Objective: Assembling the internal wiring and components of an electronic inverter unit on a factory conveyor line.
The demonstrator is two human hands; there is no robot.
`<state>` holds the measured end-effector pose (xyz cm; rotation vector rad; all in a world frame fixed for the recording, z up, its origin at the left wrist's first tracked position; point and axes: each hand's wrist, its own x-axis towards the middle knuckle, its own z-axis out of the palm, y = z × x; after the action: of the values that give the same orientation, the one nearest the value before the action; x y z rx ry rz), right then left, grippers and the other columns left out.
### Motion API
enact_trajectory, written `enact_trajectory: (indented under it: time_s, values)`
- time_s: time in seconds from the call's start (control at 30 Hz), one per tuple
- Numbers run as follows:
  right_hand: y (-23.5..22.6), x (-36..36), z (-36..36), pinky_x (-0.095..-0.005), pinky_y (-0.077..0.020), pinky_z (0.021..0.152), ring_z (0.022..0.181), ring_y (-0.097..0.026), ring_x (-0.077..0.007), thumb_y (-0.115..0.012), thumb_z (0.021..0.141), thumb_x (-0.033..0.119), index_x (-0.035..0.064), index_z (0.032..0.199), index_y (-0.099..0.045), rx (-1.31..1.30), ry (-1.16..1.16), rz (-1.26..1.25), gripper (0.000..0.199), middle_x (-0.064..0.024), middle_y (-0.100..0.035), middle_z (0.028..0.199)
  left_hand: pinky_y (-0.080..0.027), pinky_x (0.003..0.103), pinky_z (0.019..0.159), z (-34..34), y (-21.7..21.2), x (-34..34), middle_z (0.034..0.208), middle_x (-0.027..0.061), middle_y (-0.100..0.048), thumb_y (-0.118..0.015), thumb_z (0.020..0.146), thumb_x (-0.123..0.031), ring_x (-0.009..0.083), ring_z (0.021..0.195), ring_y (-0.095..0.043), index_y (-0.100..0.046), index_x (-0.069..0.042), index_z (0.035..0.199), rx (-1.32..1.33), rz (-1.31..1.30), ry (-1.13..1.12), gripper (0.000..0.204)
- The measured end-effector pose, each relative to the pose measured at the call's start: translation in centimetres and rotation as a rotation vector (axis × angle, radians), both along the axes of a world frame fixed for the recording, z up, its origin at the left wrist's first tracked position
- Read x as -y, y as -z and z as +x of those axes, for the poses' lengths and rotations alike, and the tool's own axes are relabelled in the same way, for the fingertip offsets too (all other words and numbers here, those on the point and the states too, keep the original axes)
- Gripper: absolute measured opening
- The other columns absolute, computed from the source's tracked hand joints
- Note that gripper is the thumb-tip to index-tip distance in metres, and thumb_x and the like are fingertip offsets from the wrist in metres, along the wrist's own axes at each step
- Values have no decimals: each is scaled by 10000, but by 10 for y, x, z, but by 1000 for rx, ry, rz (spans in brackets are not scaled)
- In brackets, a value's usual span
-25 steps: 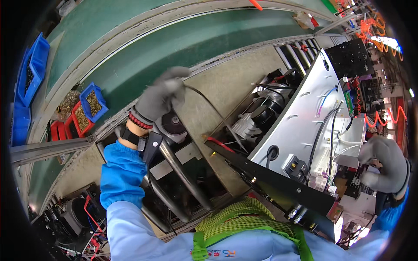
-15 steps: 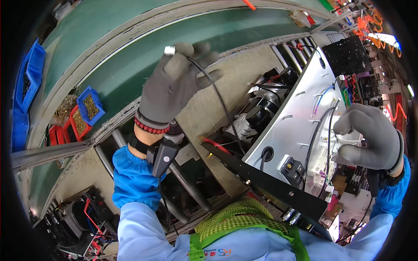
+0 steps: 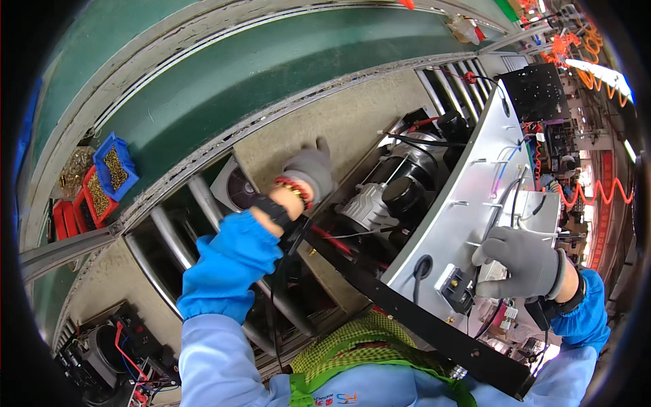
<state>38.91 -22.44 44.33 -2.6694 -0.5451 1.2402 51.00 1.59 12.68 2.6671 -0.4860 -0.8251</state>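
My left hand [image 3: 308, 173], in a grey glove, reaches over a pale board beside the silver and black motor assembly [image 3: 369, 203]. Its fingers are blurred and partly hidden, so whether they hold anything cannot be told. My right hand [image 3: 525, 261], also gloved, is at the silver metal panel [image 3: 441, 227], close to a black socket [image 3: 456, 289]. Its thumb and curled fingers stay apart, with dark cable passing behind them. Black cables and a blue wire [image 3: 505, 163] run along the panel, which has a black grommet hole [image 3: 423, 266]. A long black metal strip [image 3: 407, 298] lies in front of me.
Metal rollers [image 3: 169, 237] run beneath the board on the left. Blue [image 3: 114, 166] and red [image 3: 88, 200] bins with small brass-coloured parts stand by the green conveyor surface [image 3: 271, 74]. Another motor assembly [image 3: 102, 359] sits at lower left. Coiled red hoses [image 3: 597, 193] hang at right.
My left hand has come down and inward toward the motor assembly; the cable with a white connector no longer shows in it. My right hand has moved left and lower, toward the socket.
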Motion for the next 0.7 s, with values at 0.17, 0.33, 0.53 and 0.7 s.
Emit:
enact_trajectory:
  time_s: [0.17,0.33,0.53,0.7]
  values:
    - [13,10,5,-438,-519,855,1007,-624,-360,-864,737,469,87,1065,-651,-11,21,89,547,-130,-616,1049,-478,459,1033,53,16,52,1376,198,-555,-662,892,-306,394,1194,-593,-469,-37,1435,223,-653,248,636]
    - [22,17,12,-427,-514,858,983,-620,-347,-886,677,500,77,1032,-641,-106,44,82,603,-117,-608,1034,-503,474,961,74,13,118,1219,195,-627,-620,912,-270,382,1112,-629,-642,-89,1244,353,-763,335,379]
    - [24,22,9,-414,-513,836,959,-618,-330,-916,658,450,78,1019,-640,-69,86,134,588,-108,-613,1012,-530,463,813,79,-58,57,942,187,-703,-575,972,-310,365,896,-684,-675,-81,1098,228,-929,253,280]
    - [27,27,6,-405,-516,816,939,-624,-328,-920,649,432,69,1012,-636,-29,55,170,586,-111,-621,1005,-537,432,790,6,-116,-70,924,146,-706,-562,1027,-361,333,845,-685,-682,-101,1219,197,-949,524,344]
